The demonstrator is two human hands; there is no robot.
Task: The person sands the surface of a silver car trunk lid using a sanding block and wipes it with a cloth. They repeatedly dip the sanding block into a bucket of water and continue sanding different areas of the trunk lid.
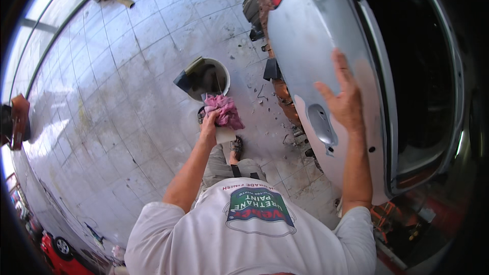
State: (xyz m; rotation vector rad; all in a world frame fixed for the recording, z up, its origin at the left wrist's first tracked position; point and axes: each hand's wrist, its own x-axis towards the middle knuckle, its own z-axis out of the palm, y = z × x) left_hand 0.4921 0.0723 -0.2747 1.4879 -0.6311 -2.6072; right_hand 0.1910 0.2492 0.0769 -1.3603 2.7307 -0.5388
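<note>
Standing over a tiled floor, a person presses the right hand flat, fingers spread and holding nothing, against a silver car body panel, while the left hand closes its grip on a crumpled pink rag held above a white bucket, just left of the panel. A dripping rag could wet the floor near the sandalled foot, and grit caught in the cloth might scratch the paint. The panel looks dull grey, smooth and curved, with a recessed handle.
</note>
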